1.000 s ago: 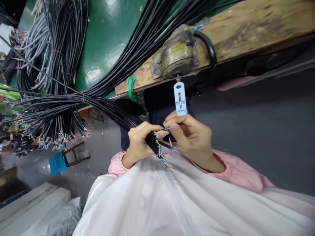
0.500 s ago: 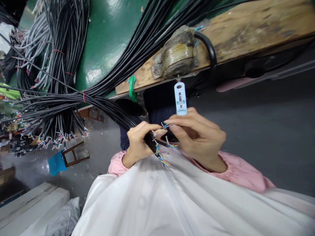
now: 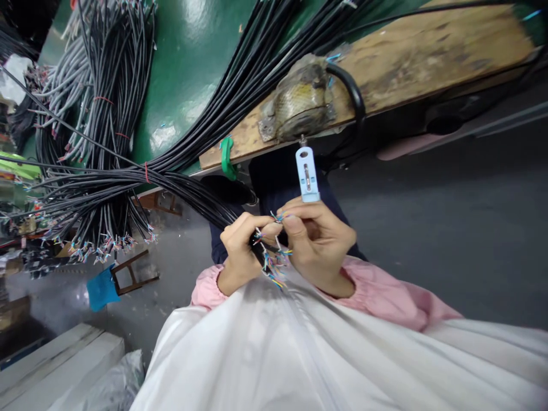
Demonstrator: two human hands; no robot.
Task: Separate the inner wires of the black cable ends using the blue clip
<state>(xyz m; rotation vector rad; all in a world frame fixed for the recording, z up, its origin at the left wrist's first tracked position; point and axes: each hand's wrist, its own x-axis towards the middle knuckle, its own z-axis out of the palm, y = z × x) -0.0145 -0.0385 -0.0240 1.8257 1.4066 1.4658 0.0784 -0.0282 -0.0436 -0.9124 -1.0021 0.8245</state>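
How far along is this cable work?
Done, it seems: cables hanging at left already show bared coloured wire ends. In hand: the left hand grips a black bundle while the right hand pinches one cable's wires below the blue blade. Left: I cannot tell how many.

- No readable text, labels, brands, numbers or signs are showing anywhere in the view.
- The light blue tag [image 3: 307, 175] hanging under the wooden bench [image 3: 411, 63] is showing only a slot and a hole, no print.
- The black cables [image 3: 184, 188] are carrying no legible markings; any jacket print is too small to tell.
- The white boxes [image 3: 55, 365] at lower left are showing blank faces.
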